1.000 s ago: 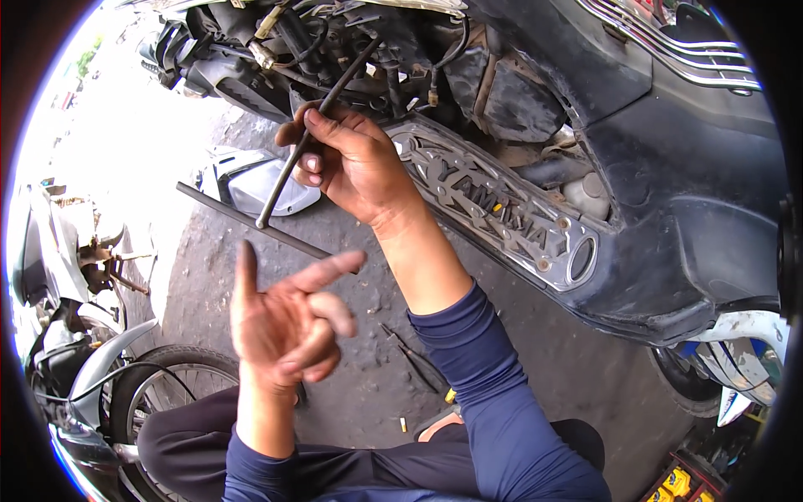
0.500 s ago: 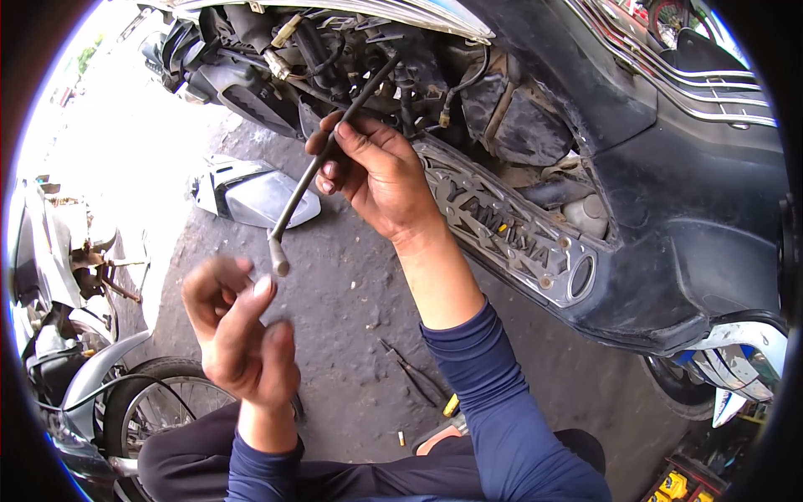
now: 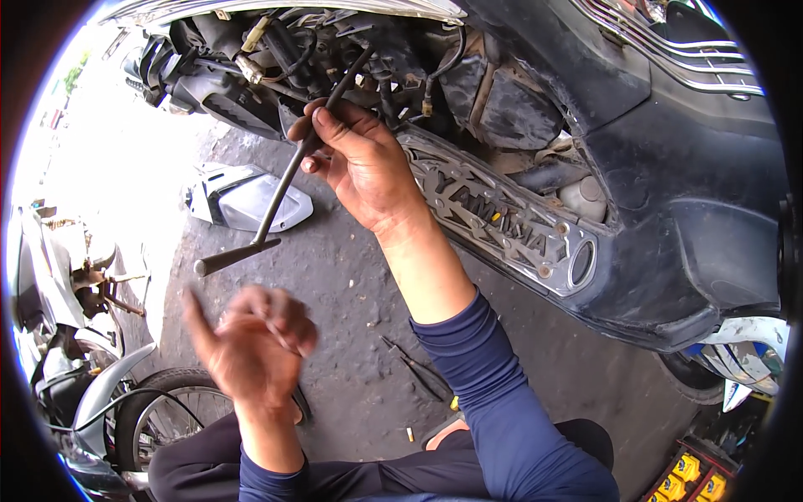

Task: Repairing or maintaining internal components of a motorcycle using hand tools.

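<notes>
My right hand [image 3: 368,171] pinches the shaft of a T-handle wrench [image 3: 280,188] between thumb and fingers. The wrench's far end reaches up among the exposed frame parts of a dark scooter [image 3: 694,217], where its tip is hard to make out. Its crossbar handle is at the lower left end of the shaft. Below that handle, my left hand [image 3: 259,351] is in the air, blurred, with fingers partly curled but apart and holding nothing. A patterned metal footboard plate [image 3: 493,213] lies beyond my right wrist.
A loose silver-grey body panel [image 3: 251,199] lies on the ground behind the wrench. Pliers [image 3: 416,368] and a cigarette butt [image 3: 410,434] lie near my legs. Another motorbike's wheel [image 3: 171,414] stands at left. A tray with yellow boxes [image 3: 687,467] sits at lower right.
The wrench's crossbar has turned, now pointing to the left instead of down. My left hand has dropped a little away from it and its fingers have changed pose. The view has shifted slightly.
</notes>
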Demonstrator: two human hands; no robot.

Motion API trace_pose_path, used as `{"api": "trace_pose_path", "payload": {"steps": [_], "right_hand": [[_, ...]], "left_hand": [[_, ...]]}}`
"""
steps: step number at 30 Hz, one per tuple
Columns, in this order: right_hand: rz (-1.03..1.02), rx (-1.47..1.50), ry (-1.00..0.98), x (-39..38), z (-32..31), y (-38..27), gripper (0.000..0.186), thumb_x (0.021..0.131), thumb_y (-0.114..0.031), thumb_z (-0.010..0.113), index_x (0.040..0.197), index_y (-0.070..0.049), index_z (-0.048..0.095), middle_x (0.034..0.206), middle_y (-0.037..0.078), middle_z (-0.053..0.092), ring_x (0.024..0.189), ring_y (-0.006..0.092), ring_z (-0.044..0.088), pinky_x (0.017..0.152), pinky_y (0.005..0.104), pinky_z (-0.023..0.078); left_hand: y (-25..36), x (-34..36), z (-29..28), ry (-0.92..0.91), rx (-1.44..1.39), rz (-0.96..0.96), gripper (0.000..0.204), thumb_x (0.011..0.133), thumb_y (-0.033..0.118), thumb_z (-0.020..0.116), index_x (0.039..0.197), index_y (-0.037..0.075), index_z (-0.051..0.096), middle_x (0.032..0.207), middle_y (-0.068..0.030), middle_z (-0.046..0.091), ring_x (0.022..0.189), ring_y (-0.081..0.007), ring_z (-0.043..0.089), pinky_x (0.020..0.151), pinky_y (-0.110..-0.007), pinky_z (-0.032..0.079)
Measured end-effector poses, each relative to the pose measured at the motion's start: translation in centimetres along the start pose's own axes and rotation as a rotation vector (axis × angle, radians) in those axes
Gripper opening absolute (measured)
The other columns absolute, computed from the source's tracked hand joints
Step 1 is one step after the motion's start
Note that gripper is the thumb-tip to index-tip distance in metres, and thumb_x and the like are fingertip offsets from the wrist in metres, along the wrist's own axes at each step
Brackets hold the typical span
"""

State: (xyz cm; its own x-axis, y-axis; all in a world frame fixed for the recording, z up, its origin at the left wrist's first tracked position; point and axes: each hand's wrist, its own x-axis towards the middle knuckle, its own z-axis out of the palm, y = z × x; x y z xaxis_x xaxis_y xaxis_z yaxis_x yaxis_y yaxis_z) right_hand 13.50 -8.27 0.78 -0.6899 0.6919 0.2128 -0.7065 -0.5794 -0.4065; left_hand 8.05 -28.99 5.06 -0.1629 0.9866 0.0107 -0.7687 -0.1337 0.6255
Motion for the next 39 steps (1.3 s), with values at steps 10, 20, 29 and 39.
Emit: {"api": "trace_pose_path", "payload": {"steps": [10,20,29,39], "right_hand": [[-0.008,0.023,0.014,-0.2,0.1,-0.6,0.02,0.096,-0.019,0.054,0.109,-0.004,0.061,0.098,0.012,0.067,0.086,0.0235,0.066,0.079,0.0378,0.056],[0.031,-0.917,0.172,-8.7,-2.2,-0.3,0.02,0.098,-0.019,0.051,0.106,-0.001,0.056,0.086,0.003,0.061,0.078,0.0117,0.058,0.072,0.0262,0.048],[1.132,-1.222,1.015,-62.1,-14.9,-11.6,0.036,0.099,-0.034,0.048,0.107,-0.002,0.063,0.097,0.011,0.068,0.096,0.0197,0.063,0.084,0.0351,0.05],[1.272,-1.334,0.818,-64.7,-20.8,-13.0,0.037,0.098,-0.035,0.048,0.107,-0.002,0.063,0.097,0.013,0.068,0.097,0.0222,0.063,0.084,0.0364,0.05]], "left_hand": [[0.3,1.6,-0.5,0.305,1.793,1.206,0.022,0.089,0.018,0.058,0.101,0.0,0.065,0.107,-0.0201,0.057,0.1,-0.0307,0.056,0.086,-0.041,0.046],[-1.0,5.3,-0.4,0.202,0.875,0.337,0.03,0.092,-0.003,0.047,0.121,-0.003,0.055,0.096,-0.0156,0.066,0.092,-0.0247,0.063,0.083,-0.04,0.049],[0.4,3.9,-5.2,0.392,1.538,0.973,0.061,0.077,0.014,0.074,0.13,0.003,0.045,0.122,-0.0159,0.051,0.113,-0.0272,0.05,0.094,-0.037,0.042],[-0.1,5.3,-1.9,0.237,0.799,0.31,0.051,0.084,0.018,0.063,0.125,-0.006,0.045,0.105,-0.0153,0.061,0.096,-0.0232,0.06,0.086,-0.037,0.045]]}}
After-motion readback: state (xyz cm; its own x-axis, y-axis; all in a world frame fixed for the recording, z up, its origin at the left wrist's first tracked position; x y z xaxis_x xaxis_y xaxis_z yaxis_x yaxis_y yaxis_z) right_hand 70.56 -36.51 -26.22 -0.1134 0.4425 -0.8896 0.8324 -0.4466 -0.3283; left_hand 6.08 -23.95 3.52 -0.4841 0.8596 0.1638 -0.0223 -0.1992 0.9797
